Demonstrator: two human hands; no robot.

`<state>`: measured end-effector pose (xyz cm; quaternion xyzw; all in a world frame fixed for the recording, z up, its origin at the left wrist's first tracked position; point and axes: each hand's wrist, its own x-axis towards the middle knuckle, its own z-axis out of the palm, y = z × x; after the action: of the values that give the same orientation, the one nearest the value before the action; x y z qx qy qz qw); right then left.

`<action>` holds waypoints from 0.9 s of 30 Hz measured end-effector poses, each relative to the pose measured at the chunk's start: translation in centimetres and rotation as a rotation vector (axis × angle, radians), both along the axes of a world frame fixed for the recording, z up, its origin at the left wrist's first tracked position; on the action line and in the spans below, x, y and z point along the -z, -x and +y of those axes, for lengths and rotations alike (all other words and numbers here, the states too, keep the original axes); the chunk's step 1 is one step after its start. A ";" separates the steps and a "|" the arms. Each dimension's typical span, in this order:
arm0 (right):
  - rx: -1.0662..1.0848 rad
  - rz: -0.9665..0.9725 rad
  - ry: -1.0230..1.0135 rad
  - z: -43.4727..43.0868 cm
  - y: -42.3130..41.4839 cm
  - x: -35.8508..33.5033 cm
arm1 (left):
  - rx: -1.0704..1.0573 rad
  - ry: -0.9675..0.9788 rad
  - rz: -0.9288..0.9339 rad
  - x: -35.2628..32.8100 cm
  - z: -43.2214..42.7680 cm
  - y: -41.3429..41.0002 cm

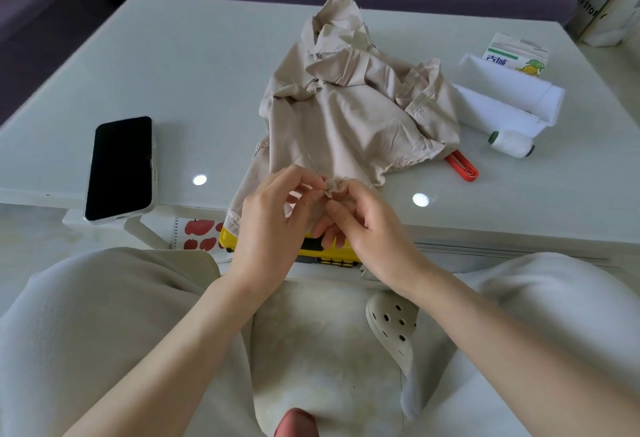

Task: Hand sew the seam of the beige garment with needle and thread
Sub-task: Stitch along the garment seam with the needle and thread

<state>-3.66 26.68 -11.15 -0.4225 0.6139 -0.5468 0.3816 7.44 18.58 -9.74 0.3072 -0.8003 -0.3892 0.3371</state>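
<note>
- The beige garment [349,114] lies crumpled in the middle of the table [104,72]. Its near hem is drawn over the front edge of the table, towards the person.
- A small bunch of that hem is gathered between the two hands, just above the table's edge.
- The needle [314,168] stands out of the bunched cloth, slanting up and away from the person, with its lower end among the fingertips.
- The left hand [273,218] has its fingers curled and pinches the needle at its foot, close against the cloth.
- The right hand [363,225] pinches the gathered cloth between thumb and forefinger; its other fingers are curled below. The two hands' fingertips nearly touch.
- A red-orange tool [463,168] sticks out from under the garment's right edge.
- A white spool of thread [512,143] lies on its side just beyond that, near folded white fabric [505,100] and a carton with a pineapple print [519,55].
- A phone [119,168] with a dark screen lies at the left, by the front edge.
- Below the table edge, a yellow box [332,254] shows beneath the hands, beside a notebook with red apples [199,234].
- The person's lap in pale trousers and a white clog [393,325] fill the foreground.
</note>
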 end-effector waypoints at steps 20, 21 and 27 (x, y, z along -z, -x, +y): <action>0.130 -0.053 -0.085 -0.3 1.5 -1.7 | 0.173 -0.090 0.010 0.0 0.4 -0.1; 0.129 -0.067 -0.085 -0.3 1.6 -1.8 | 0.180 -0.090 0.006 -0.1 0.4 -0.1; 0.313 -0.271 -0.033 -0.7 3.0 -1.5 | 0.207 -0.112 -0.026 -0.1 0.3 -0.1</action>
<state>-6.65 25.98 -9.60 -0.2381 0.6242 -0.6410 0.3779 7.53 18.87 -9.67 0.2463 -0.8089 -0.4621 0.2672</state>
